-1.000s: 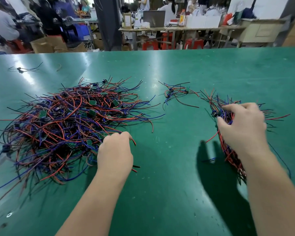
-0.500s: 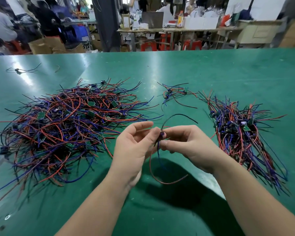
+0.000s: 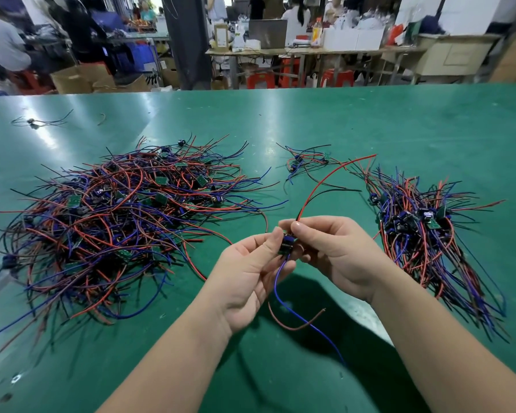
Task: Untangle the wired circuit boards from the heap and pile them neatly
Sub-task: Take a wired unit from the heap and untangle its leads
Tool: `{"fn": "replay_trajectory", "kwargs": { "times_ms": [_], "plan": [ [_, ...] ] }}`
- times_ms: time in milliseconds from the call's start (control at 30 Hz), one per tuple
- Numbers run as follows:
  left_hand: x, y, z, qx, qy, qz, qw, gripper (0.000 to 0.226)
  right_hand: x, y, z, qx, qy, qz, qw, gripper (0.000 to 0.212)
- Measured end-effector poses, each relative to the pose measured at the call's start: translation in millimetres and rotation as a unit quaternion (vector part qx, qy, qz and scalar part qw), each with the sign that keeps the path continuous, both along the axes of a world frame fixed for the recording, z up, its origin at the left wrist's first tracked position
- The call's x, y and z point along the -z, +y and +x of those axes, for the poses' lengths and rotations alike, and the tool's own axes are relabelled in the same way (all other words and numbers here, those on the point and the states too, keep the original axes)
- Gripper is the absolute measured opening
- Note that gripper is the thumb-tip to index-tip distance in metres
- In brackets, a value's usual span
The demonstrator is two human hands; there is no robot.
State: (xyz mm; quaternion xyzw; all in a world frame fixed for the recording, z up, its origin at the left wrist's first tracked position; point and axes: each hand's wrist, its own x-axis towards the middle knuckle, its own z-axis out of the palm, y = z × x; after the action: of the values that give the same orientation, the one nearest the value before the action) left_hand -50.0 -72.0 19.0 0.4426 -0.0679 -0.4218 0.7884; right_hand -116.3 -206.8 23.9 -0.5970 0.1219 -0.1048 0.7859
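A big tangled heap of small green circuit boards with red, blue and black wires [image 3: 116, 222] covers the left of the green table. A sorted pile of wired boards [image 3: 429, 234] lies at the right, wires running roughly one way. Between them, above the table, my left hand [image 3: 248, 275] and my right hand [image 3: 337, 254] pinch one small wired circuit board [image 3: 287, 245] from either side. Its red and black wires arc up to the right. A blue wire and a brownish-red wire hang below it.
A small cluster of wired boards [image 3: 307, 162] lies at the middle back, and one stray board with wires [image 3: 36, 123] at the far left. The green table [image 3: 370, 120] ends at a far edge; beyond it stand people, benches, red stools and cardboard boxes.
My right hand left the right pile and my left hand left the heap's edge; both met at the centre on one board. Its red wire has since swung upward to the right.
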Motion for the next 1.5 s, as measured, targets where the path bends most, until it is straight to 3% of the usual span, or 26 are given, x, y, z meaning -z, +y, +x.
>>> {"fn": "replay_trajectory", "kwargs": {
  "times_ms": [267, 467, 633, 833, 967, 1067, 1167, 1300, 1400, 1500],
  "plan": [
    [4, -2, -1, -0.015, -0.124, 0.099, 0.987, 0.031, 0, -3, 3, 0.072, 0.061, 0.016, 0.995, 0.004],
    [4, 1, -2, 0.085, -0.16, 0.153, 0.971, 0.021, -5, -27, 0, 0.19, 0.064, 0.058, 0.978, 0.005],
    [4, 2, -6, 0.14, -0.197, 0.176, 0.954, 0.029, -8, -52, -8, 0.254, 0.057, 0.095, 0.961, 0.004],
    [6, 6, -6, 0.181, -0.208, 0.176, 0.945, 0.007, -4, -58, -9, 0.306, 0.033, 0.122, 0.943, 0.012],
    [4, 13, -1, 0.249, -0.212, 0.155, 0.932, 0.017, -7, -56, -7, 0.285, 0.019, 0.136, 0.949, 0.019],
    [1, 16, 1, 0.287, -0.165, 0.059, 0.942, 0.019, -6, -51, -4, 0.222, 0.04, 0.125, 0.966, 0.029],
    [-2, 12, 1, 0.242, -0.097, -0.031, 0.965, 0.023, -3, -38, -3, 0.153, 0.073, 0.034, 0.985, 0.007],
    [-8, 6, 3, 0.113, -0.048, -0.064, 0.99, 0.021, 1, -22, -4, 0.041, 0.052, -0.085, 0.994, 0.04],
    [-7, 3, 6, 0.031, -0.053, -0.015, 0.998, 0.018, 2, -14, -1, 0.022, -0.019, -0.081, 0.996, 0.027],
    [-1, 1, 3, -0.003, -0.084, 0.034, 0.996, 0.029, 3, -7, 2, 0.041, -0.058, -0.032, 0.997, 0.017]
  ]
}}
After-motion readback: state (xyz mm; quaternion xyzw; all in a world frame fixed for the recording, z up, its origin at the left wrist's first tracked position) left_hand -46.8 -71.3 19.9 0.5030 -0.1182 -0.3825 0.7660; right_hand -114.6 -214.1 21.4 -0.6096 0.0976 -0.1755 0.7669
